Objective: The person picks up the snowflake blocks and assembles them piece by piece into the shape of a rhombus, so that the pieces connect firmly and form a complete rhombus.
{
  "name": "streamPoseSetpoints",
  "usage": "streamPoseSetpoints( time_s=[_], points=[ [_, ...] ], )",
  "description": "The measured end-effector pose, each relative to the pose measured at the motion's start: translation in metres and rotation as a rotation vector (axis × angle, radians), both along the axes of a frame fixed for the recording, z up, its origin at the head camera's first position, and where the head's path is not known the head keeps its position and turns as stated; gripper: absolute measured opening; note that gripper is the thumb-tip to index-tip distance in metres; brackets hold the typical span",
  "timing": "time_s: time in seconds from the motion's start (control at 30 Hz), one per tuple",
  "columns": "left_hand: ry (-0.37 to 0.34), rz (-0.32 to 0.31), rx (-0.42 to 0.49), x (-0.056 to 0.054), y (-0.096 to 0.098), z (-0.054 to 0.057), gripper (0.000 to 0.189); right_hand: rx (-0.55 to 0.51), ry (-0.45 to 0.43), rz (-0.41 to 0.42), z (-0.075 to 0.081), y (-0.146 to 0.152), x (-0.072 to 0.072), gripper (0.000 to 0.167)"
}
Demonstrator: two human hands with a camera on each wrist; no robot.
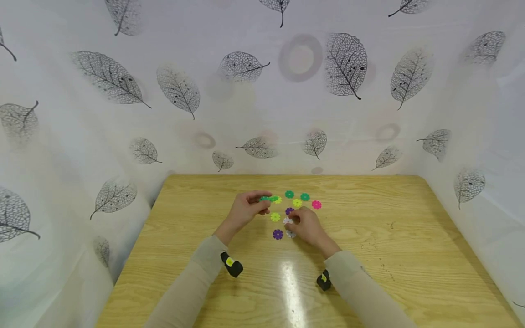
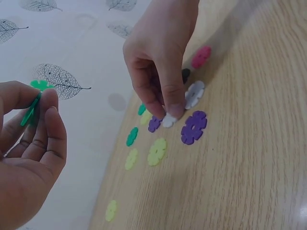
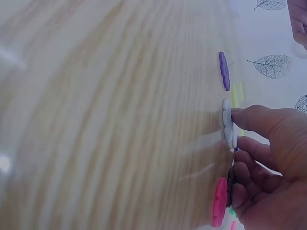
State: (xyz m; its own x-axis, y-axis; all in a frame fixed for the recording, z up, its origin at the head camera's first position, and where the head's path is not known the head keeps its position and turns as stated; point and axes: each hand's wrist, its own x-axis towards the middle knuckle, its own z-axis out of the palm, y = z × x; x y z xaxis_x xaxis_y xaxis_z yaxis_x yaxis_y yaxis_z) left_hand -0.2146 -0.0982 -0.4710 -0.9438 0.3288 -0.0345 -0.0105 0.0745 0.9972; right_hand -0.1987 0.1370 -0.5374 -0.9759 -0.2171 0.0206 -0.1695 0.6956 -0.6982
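Table (image 1: 369,250): wood-grained, glare streak (image 1: 292,291) on near part.
Sheet (image 1: 266,109): white, leaf-printed, behind table.
Left hand (image 1: 244,207): fingers pinching green discs (image 2: 29,113) above table.
Right hand (image 1: 309,225): fingers pinching white disc (image 2: 169,120) on table.

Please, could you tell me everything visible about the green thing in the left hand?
The green thing looks like two flat plastic pieces set at an angle: one shows a scalloped, petal-like edge, the other appears nearly edge-on. The left hand pinches it between thumb and fingers, above the table. Fingers hide part, so whether the pieces interlock is unclear.
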Motion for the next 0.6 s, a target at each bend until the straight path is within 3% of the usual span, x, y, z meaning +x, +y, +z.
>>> streamPoseSetpoints(
  time_s=[0.23, 0.6],
  points=[
    [0.017, 0.0, 0.0, -0.0013, 0.0011, -0.0004, 0.031, -0.009, -0.024, 0.007, 0.0004, 0.0003, -0.0027, 0.024],
    [0.025, 0.006, -0.002, -0.0011, -0.0012, 0.0015, 0.03, -0.118, -0.018, -0.022, -0.0007, -0.0001, -0.0034, 0.016]
  ],
)
